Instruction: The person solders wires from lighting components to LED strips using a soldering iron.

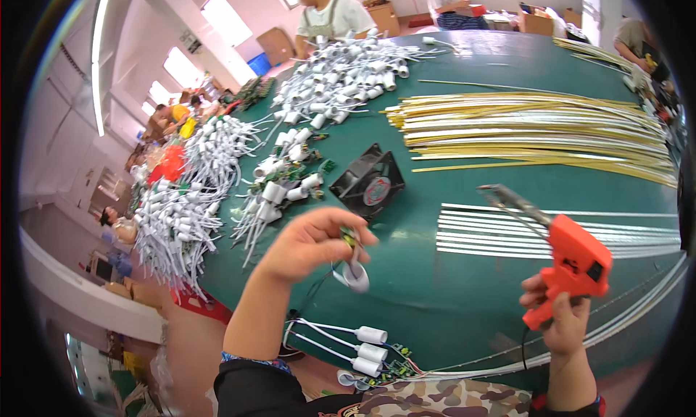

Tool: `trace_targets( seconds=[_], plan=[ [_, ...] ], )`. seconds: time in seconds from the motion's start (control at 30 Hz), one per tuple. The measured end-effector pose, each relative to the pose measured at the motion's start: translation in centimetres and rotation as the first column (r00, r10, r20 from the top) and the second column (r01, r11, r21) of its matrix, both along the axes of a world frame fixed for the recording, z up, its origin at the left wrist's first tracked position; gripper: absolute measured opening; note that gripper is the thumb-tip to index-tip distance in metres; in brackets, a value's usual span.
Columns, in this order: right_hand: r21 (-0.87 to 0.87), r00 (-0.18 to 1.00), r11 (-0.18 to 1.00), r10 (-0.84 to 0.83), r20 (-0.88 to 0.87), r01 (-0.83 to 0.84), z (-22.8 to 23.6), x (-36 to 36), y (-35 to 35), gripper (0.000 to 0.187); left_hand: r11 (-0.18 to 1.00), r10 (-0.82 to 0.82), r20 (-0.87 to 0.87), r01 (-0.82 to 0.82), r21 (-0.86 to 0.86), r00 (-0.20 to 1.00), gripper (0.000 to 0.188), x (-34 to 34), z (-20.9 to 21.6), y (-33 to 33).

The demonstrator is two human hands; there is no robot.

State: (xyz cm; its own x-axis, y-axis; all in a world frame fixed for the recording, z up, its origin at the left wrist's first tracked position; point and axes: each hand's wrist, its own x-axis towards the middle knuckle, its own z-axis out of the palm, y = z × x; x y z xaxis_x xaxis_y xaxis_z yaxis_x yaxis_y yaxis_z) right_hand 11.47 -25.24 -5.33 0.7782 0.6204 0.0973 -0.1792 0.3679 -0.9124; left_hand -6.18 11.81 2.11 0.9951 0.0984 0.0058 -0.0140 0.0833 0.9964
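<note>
My left hand [310,242] is raised over the green table [464,286], fingers pinched on a small green circuit board with a white cylindrical socket and wire [354,272] dangling below it. My right hand [562,317] grips the handle of an orange soldering gun [573,265]; its metal tip [500,196] points up and left, apart from the part in the left hand.
A black square fan [368,183] lies behind my left hand. Several white sockets with boards [366,348] rest at the near edge. Heaps of white wired sockets [185,199] fill the left side, yellow strips [536,131] and white strips [507,232] the right. People stand at the far side.
</note>
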Motion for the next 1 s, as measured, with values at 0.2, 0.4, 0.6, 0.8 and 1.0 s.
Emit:
trace_targets(
  seconds=[0.2,0.4,0.6,0.8,1.0],
  plan=[
    [-0.034,0.932,0.999,0.005,0.363,0.008,-1.8,-1.4,1.9,0.088,0.797,-0.306,-0.162,0.159,-0.583,0.938,0.038,5.5,-4.5,-9.4],
    [0.002,0.558,0.999,-0.031,0.829,0.053,-2.0,0.1,2.9,0.099,0.792,-0.328,-0.272,0.106,-0.602,0.905,0.034,8.7,-7.1,-14.2],
    [-0.051,0.457,0.993,-0.005,0.890,0.110,-2.5,0.6,2.9,0.102,0.811,-0.274,-0.318,0.041,-0.583,0.908,0.025,9.5,-6.4,-16.2],
    [0.038,0.297,0.972,-0.108,0.949,0.232,-2.0,0.2,3.0,0.097,0.828,-0.241,-0.331,0.015,-0.560,0.912,0.019,9.4,-6.7,-16.5],
    [-0.017,0.589,0.995,-0.042,0.807,0.095,-2.9,0.2,2.3,0.086,0.850,-0.294,-0.392,0.051,-0.524,0.872,0.025,9.5,-6.6,-16.3]
  ],
)
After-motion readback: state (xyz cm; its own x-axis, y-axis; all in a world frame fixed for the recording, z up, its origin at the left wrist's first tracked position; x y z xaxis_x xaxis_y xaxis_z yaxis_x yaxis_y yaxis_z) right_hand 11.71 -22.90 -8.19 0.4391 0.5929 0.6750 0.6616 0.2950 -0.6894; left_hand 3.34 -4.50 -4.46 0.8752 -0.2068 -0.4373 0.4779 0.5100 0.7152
